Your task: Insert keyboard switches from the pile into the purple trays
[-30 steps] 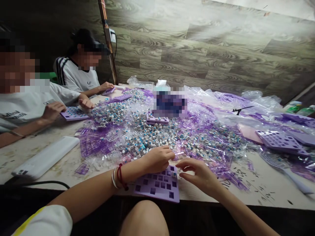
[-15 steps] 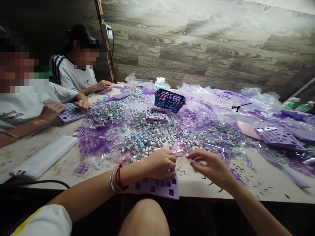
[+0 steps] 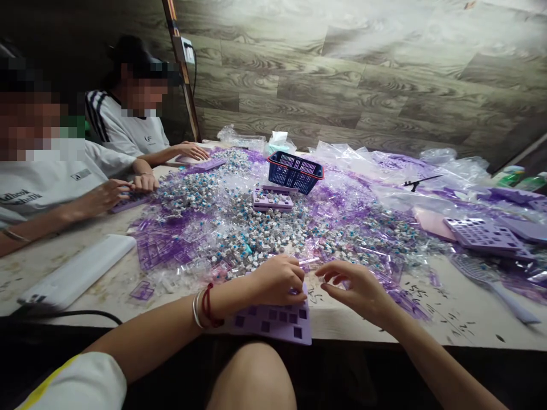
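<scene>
A light purple plate with square holes (image 3: 276, 324) lies at the table's front edge. Over its upper part rests my left hand (image 3: 277, 282), fingers curled and closed; whatever they grip is hidden. Just right of the plate, my right hand (image 3: 352, 287) hovers with thumb and fingers apart and nothing visible between them. Beyond both hands spreads a heap of small white and blue switches (image 3: 273, 233). A second purple plate (image 3: 272, 199) with switches on it sits on the heap.
A dark blue basket (image 3: 294, 173) stands behind the heap. A white power bank-like box (image 3: 81, 273) with a cable lies left. Right are a grey-blue brush (image 3: 504, 293) and stacked purple plates (image 3: 482, 234). Two people work at the left; a person's hands (image 3: 123, 191) hold another plate.
My right hand has moved left, closer to my left hand and the plate. At the left, both people's hands have shifted over their plates.
</scene>
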The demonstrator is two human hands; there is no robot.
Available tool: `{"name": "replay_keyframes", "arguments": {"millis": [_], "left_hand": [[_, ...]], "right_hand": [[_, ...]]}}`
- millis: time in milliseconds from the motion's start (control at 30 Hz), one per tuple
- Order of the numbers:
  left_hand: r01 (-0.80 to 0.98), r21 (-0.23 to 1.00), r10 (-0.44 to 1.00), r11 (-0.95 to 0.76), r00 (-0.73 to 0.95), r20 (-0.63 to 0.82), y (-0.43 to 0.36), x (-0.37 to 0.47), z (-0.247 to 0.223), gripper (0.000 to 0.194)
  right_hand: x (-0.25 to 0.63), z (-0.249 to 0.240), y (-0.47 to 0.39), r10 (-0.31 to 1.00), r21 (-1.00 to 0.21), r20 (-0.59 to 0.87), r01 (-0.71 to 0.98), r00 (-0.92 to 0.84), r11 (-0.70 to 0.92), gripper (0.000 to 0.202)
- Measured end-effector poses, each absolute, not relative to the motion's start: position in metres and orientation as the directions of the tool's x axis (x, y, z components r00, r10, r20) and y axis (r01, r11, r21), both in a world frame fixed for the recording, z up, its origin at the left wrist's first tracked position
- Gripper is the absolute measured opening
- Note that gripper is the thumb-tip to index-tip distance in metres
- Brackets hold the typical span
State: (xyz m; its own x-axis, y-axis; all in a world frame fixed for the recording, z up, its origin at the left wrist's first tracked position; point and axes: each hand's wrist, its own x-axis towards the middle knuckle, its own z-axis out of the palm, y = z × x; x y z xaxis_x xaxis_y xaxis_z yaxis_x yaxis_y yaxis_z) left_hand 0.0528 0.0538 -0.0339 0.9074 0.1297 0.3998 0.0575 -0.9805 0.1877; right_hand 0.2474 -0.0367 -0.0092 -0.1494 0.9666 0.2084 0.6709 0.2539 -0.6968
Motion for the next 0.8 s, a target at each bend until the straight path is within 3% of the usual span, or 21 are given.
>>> {"name": "replay_keyframes", "arguments": {"millis": [433, 800], "left_hand": [[0.065, 0.214, 0.144, -0.975, 0.915, 0.378, 0.055, 0.053, -0.036, 0.011], [0.073, 0.017, 0.074, -0.997, 0.954, 0.29, 0.046, 0.053, -0.027, 0.016]], "right_hand": [[0.246, -0.005, -0.039, 0.963, -0.691, 0.216, 0.672, -0.16, 0.266, 0.016], [0.238, -0.002, -0.039, 0.956, -0.667, 0.212, 0.686, -0.202, 0.292, 0.019]]}}
